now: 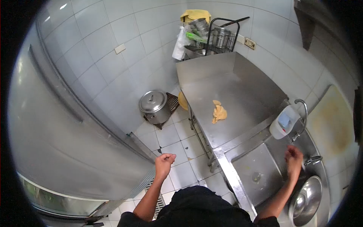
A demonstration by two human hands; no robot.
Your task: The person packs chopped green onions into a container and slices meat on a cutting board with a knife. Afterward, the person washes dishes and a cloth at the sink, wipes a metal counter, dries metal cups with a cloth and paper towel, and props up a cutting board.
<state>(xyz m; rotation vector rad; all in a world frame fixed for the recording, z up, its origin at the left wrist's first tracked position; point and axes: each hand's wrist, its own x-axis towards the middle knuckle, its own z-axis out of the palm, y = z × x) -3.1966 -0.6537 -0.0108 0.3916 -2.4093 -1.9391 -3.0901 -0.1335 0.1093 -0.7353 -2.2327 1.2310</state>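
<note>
Over the tiled floor, just left of the steel sink, my left hand [165,163] is closed with curled fingers; whether anything small is inside cannot be made out. My right hand [293,156] hangs over the right side of the sink [257,174], below a white plastic container [284,123] with a blue thing inside. Its fingers are smeared by motion. The curved tap [303,113] stands beside the container. On the steel table [242,87] behind the sink lies a yellowish, irregular lump [219,113], with a smaller piece at its top.
A lidded pot [154,106] stands on a low rack at the wall. A large steel appliance [68,125] fills the left. A metal bowl [308,200] sits right of the sink. A stained board [332,121] leans at the right wall. A black wire basket [223,38] holds metal pots.
</note>
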